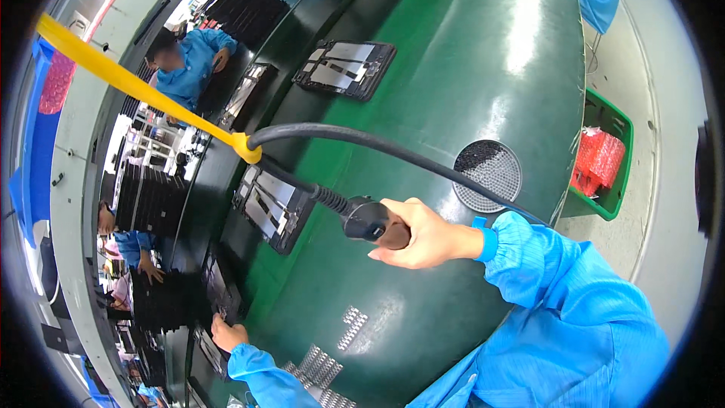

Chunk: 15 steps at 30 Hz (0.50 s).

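My right hand [423, 236] is wrapped round a black corded electric screwdriver [367, 219], seen from its cable end. The tool's lower end is hidden. A yellow strap [143, 91] is tied to its black cable [332, 132]. At the lower left, my left hand [229, 334] has curled fingers beside a dark device [221, 285] along the line; what they hold, if anything, is hidden. Ahead of the tool lies an opened tablet [273, 208] with pale panels inside. Another opened tablet [345, 68] lies farther up the line.
On the green bench, a round perforated tray [487, 176] is partly filled with small black pieces. Several strips of small metal parts [320, 366] lie near me. A green bin [621, 159] with red wrap stands at right. Co-workers [192, 68] sit across the line beside black stacks [151, 196].
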### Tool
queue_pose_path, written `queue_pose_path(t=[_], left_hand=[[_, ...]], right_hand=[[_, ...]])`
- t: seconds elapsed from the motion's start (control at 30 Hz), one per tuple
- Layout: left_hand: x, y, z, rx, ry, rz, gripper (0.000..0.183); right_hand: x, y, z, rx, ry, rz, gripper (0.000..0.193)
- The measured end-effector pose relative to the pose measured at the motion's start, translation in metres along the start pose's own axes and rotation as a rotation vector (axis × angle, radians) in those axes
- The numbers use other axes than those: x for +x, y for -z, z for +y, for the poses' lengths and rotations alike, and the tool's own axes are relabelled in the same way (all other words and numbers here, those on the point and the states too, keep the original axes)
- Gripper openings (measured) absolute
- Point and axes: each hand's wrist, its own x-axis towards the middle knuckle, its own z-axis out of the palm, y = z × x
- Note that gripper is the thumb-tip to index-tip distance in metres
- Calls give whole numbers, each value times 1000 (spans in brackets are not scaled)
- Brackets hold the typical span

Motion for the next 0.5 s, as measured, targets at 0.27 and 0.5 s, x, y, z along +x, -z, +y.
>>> queue_pose_path(t=[0.27, 0.5], left_hand=[[24, 100, 52, -53, 136, 333, 33], [-41, 211, 136, -423, -332, 622, 17]], right_hand=[[-1, 2, 8, -15, 56, 31, 26], [-5, 2, -11, 4, 122, 34, 29]])
